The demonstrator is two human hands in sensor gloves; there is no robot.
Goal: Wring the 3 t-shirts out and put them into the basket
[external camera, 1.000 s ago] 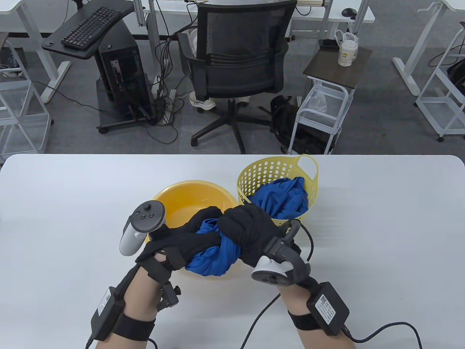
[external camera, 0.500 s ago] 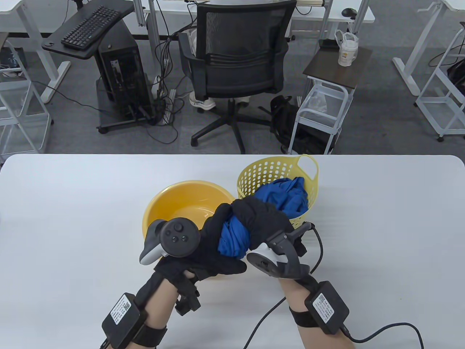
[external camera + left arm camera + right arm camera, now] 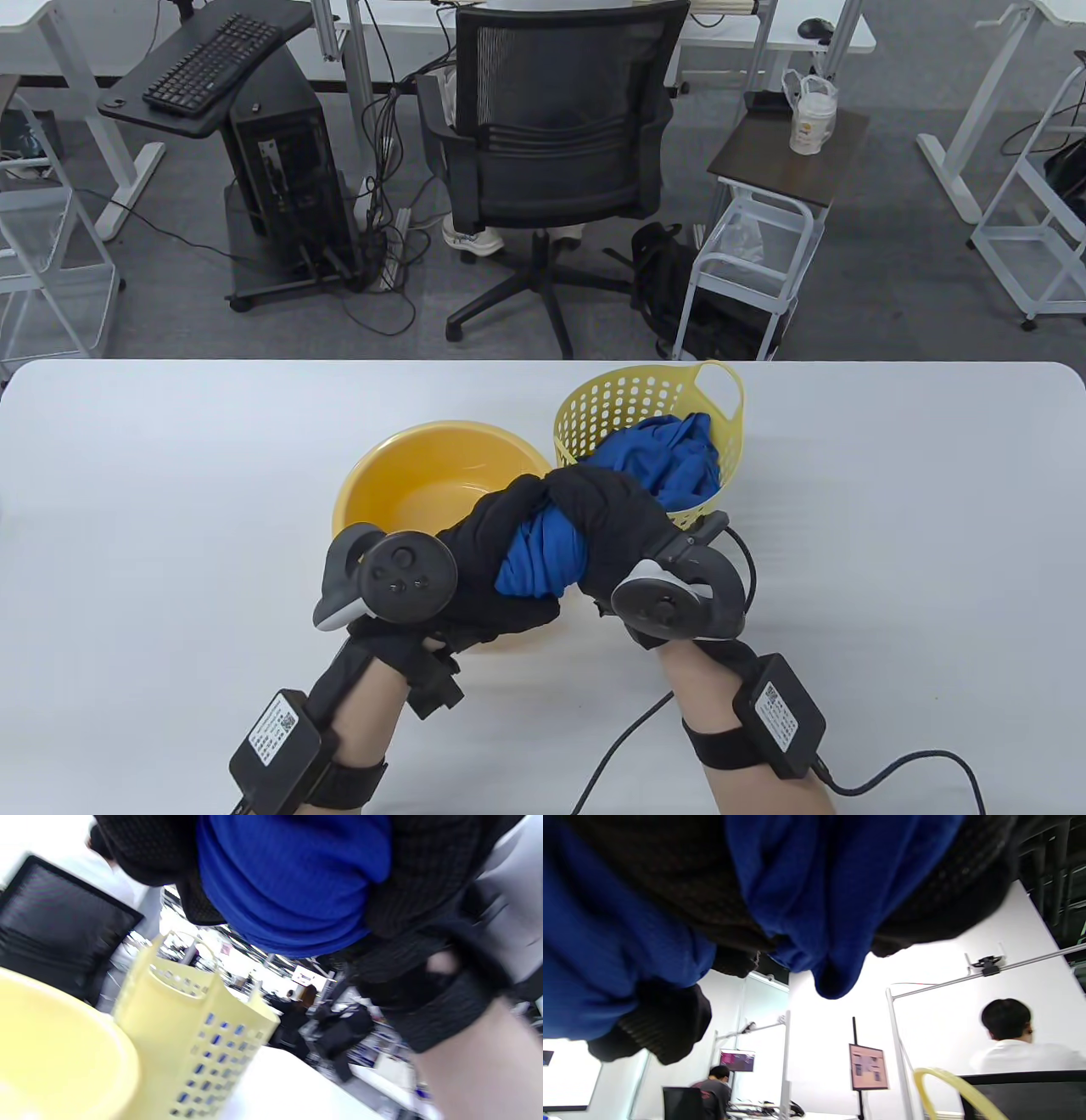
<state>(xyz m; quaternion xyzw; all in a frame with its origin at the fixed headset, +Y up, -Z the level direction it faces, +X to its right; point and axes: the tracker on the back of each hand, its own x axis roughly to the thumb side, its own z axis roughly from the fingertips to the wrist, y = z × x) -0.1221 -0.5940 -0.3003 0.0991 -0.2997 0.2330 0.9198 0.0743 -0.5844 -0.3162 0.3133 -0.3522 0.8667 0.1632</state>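
Note:
Both gloved hands grip a twisted blue t-shirt (image 3: 543,556) above the near rim of the yellow basin (image 3: 441,463). My left hand (image 3: 488,552) curls round its left end, my right hand (image 3: 607,522) round its right end, the two hands touching. The wrist views show the same blue cloth (image 3: 292,887) (image 3: 818,899) bunched inside curled black fingers. More blue t-shirt cloth (image 3: 666,458) lies heaped in the pale yellow perforated basket (image 3: 628,395), just right of the basin. How many shirts are in the heap cannot be told.
The basin and basket (image 3: 191,1039) stand side by side at the middle of the white table (image 3: 170,475). A cable (image 3: 619,747) trails from my right wrist across the near table. Beyond the far edge stand an office chair (image 3: 551,144) and a small trolley (image 3: 747,255).
The hands have twisted the shirt tighter: the left hand rolled over so its tracker now faces up and lies lower, the right tracker turned too, and the bundle shrank and drew closer to the basket.

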